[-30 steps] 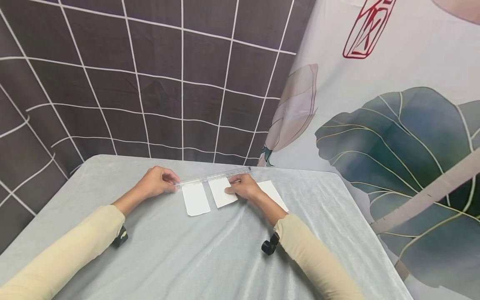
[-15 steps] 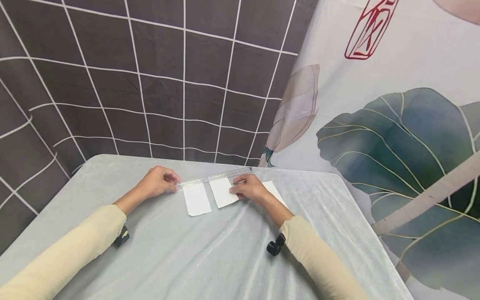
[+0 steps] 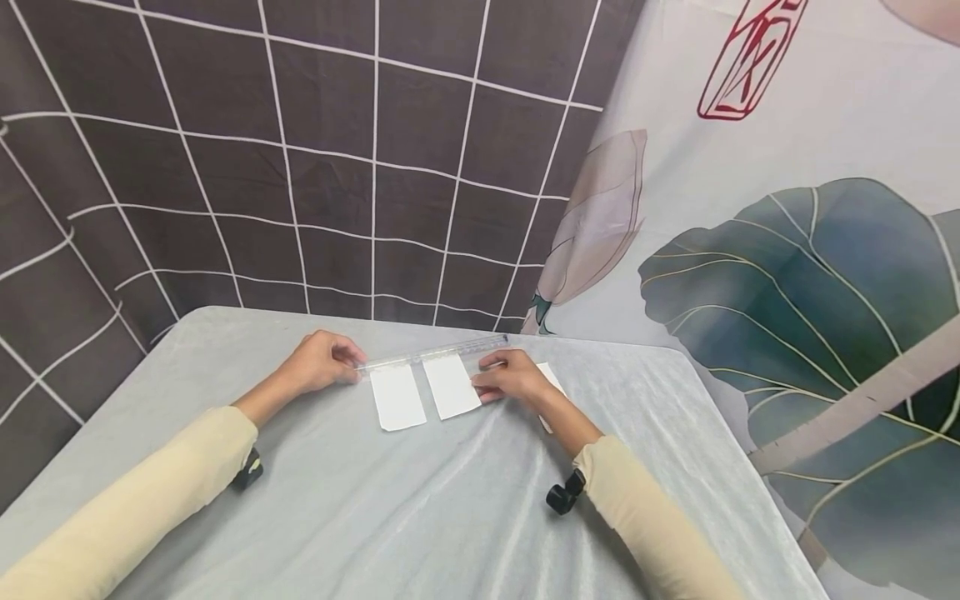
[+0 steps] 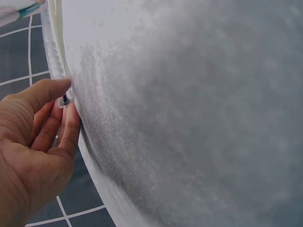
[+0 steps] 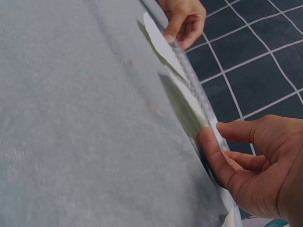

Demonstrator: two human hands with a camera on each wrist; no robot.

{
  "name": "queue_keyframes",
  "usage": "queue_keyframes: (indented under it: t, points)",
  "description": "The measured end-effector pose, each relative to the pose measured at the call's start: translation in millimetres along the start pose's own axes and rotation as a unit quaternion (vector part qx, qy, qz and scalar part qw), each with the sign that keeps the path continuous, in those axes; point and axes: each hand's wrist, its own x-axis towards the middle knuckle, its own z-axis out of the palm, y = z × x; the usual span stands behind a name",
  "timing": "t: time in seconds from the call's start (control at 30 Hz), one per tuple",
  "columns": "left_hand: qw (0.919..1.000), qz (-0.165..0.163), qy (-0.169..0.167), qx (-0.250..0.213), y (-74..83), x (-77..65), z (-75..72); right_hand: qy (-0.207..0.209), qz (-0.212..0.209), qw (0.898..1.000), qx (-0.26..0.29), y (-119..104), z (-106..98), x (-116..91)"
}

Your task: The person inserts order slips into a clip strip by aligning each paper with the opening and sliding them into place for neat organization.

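My left hand [image 3: 322,360] pinches the left end of a clear plastic ruler [image 3: 438,352] between thumb and fingers. That end, with its hole, shows between the fingers in the left wrist view. Below the ruler's edge lie two white pieces of paper, a left one [image 3: 397,398] and a middle one [image 3: 450,387]. At the middle paper's right edge is my right hand [image 3: 513,375], its thumb by the edge. In the right wrist view the thumb and index fingertips look slightly apart, near the ruler and paper; whether they grip is unclear. A third white paper [image 3: 550,377] is mostly hidden behind this hand.
A grey velvety cloth [image 3: 420,517] covers the table, with folds running toward the front. The ruler lies near the back edge. Behind rises a dark grid-patterned curtain [image 3: 300,150], and to the right a printed leaf cloth [image 3: 810,292].
My right hand slides to the right, its thumb moving from the face of the middle paper to its right edge and covering more of the third paper. The left hand stays on the ruler.
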Motion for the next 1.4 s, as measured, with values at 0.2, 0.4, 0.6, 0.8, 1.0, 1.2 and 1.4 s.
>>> queue_keyframes:
  t: [0.2, 0.4, 0.6, 0.8, 1.0, 1.2, 1.4]
  points:
    - [1.0, -0.006, 0.001, -0.004, 0.5, 0.0, 0.7, -0.004, 0.0, 1.0, 0.019, 1, -12, -4]
    - [0.9999, -0.007, -0.001, -0.007, -0.1, -0.3, 0.4, -0.004, -0.001, 1.0, 0.017, 3, -30, -8]
    - [1.0, -0.007, 0.0, -0.006, -1.9, -1.8, 0.3, -0.002, -0.007, 1.0, 0.015, 9, -42, -10]
    - [0.9999, -0.011, -0.001, -0.004, -0.3, -1.7, 0.4, 0.002, -0.004, 1.0, 0.015, 14, -52, -14]
    - [0.9999, -0.011, 0.0, -0.001, 1.0, -0.1, -0.1, 0.006, 0.002, 1.0, 0.012, 19, -59, -18]
    - [0.9999, -0.011, -0.003, 0.001, 0.2, -1.7, 0.9, 0.014, 0.008, 1.0, 0.007, 21, -65, -22]
    - [0.9999, -0.01, -0.001, -0.004, 0.4, -1.3, 0.8, 0.026, 0.013, 0.999, -0.018, 20, -73, -25]
